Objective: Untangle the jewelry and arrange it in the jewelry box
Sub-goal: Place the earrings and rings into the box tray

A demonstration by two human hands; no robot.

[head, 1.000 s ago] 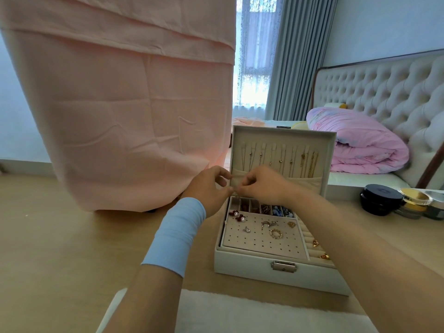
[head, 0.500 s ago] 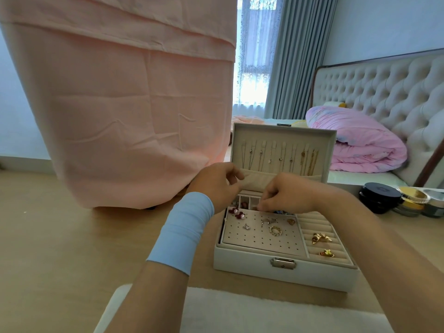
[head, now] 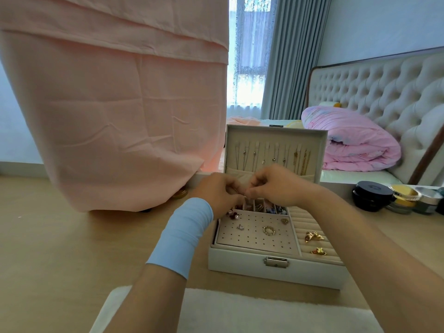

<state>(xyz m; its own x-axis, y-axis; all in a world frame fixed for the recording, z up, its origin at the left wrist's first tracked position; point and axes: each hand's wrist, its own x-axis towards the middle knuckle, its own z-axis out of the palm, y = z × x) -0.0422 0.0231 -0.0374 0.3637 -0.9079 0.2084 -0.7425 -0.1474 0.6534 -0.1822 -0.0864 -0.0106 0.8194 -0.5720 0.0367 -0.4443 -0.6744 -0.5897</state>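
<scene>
Table (head: 60, 236): pale wood with a bedroom behind it; a pink cloth (head: 108, 116) hangs at 10 o'clock and some jars (head: 372, 195) sit at 3 o'clock, well apart from my work.
Box (head: 276, 272): open at the centre of my view, clasp facing me, lid (head: 276, 138) standing upright at 12 o'clock.
Necklaces (head: 274, 155): hung in a row inside the lid, each apart from the next, so I judge that part largely done.
Left hand (head: 216, 192): fingers curled, tips pinching one end of a thin strand (head: 237, 191).
Right hand (head: 276, 186): fingers curled too, tips meeting the left's on the same strand.
Strand: too fine for me to name; only a short dark bit shows between the fingertips, above the back of the box.
Compartments (head: 264, 209): directly under the hands, with small pieces inside; I'd keep the strand over them so a slip lands in the box.
Pad (head: 254, 241): at 6 o'clock from the hands, a ring (head: 268, 230) and studs (head: 240, 227) lying on it.
Both hands: I'd ease any tangle apart with small pulls, never a hard tug, and keep my knuckles off the hanging necklaces, which could swing and snag.
</scene>
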